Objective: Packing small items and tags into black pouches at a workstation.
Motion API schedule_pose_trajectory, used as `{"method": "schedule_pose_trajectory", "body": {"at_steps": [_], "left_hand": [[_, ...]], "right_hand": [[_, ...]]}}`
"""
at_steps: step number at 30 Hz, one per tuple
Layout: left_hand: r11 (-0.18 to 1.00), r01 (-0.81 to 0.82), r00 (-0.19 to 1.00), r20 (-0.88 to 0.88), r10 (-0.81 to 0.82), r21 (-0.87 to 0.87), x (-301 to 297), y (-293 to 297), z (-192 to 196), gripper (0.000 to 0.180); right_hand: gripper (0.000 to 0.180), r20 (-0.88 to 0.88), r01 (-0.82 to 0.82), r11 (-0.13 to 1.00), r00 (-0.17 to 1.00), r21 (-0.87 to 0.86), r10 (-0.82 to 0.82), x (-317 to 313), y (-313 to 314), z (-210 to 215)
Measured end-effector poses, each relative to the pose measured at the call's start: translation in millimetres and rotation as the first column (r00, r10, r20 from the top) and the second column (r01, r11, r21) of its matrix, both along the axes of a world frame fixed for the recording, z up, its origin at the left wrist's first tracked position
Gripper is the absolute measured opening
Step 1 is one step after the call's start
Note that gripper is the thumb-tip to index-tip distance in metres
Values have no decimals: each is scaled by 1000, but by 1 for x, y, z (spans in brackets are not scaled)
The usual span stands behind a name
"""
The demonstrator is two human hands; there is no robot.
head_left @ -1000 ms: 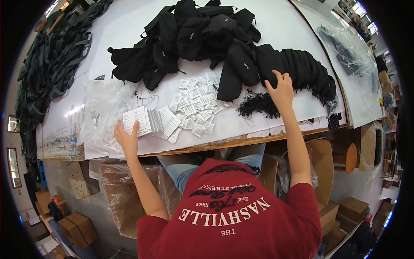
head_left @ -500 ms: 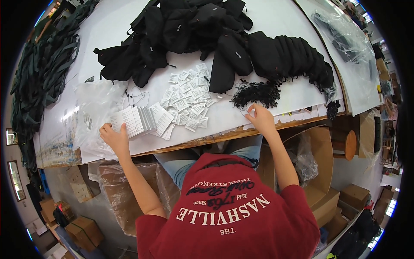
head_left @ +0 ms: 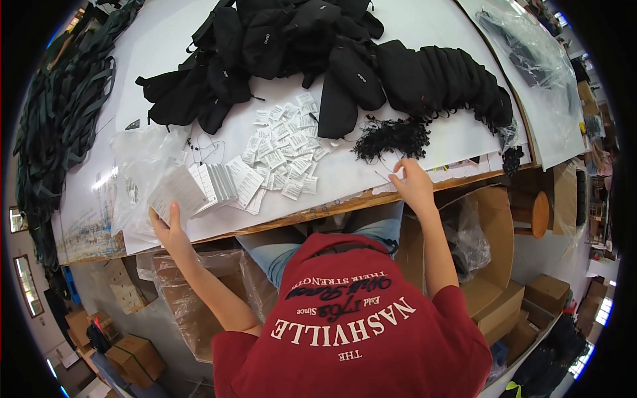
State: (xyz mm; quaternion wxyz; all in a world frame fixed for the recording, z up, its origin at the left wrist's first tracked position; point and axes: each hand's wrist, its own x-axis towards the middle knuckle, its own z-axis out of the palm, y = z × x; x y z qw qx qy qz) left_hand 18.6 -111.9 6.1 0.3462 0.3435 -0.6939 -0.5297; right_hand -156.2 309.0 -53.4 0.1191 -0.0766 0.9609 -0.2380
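My left hand (head_left: 170, 230) grips a white printed card (head_left: 176, 191) by its near edge, thumb on top, lifted and tilted at the left of the table. Just right of it, a fanned row of similar cards (head_left: 213, 184) lies on the white surface. My right hand (head_left: 415, 187) is at the table's front edge, thumb and fingers pinched on a thin tag string (head_left: 380, 175). Beyond those fingers sits a tangled bundle of black tag strings (head_left: 391, 138). Between the hands, farther back, small white labels (head_left: 282, 149) are spread in a loose heap.
Black fabric bags (head_left: 265, 40) are piled at the back, with a row of overlapping bags (head_left: 444, 79) to the right. Crumpled clear plastic (head_left: 142, 156) lies at left, near hanging dark straps (head_left: 63, 119). Open cardboard boxes (head_left: 494, 245) stand below the table's wooden edge.
My left hand has drawn one card off the row, toward me and to the left. My right hand has shifted slightly right, away from the bundle, with a string between its fingertips.
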Motion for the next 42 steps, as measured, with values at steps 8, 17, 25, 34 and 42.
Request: {"method": "schedule_pose_trajectory", "body": {"at_steps": [8, 17, 25, 34, 42], "left_hand": [[904, 326, 934, 55, -354, 278, -27, 93, 19, 57], [697, 643, 727, 35, -686, 317, -37, 139, 0, 43], [768, 576, 802, 10, -598, -280, -52, 157, 25, 20], [743, 517, 797, -76, -598, -425, -52, 179, 32, 28], [745, 539, 788, -78, -611, -394, -53, 180, 29, 26]], "right_hand": [[15, -71, -264, 964, 963, -32, 262, -5, -1, -26], [6, 29, 72, 371, 992, -926, -121, -25, -32, 80], [5, 197, 161, 243, 971, -956, 131, 23, -60, 99], [6, 4, -113, 505, 974, -856, 225, 55, -89, 102], [4, -112, -231, 526, 962, -819, 248, 54, -90, 105]]}}
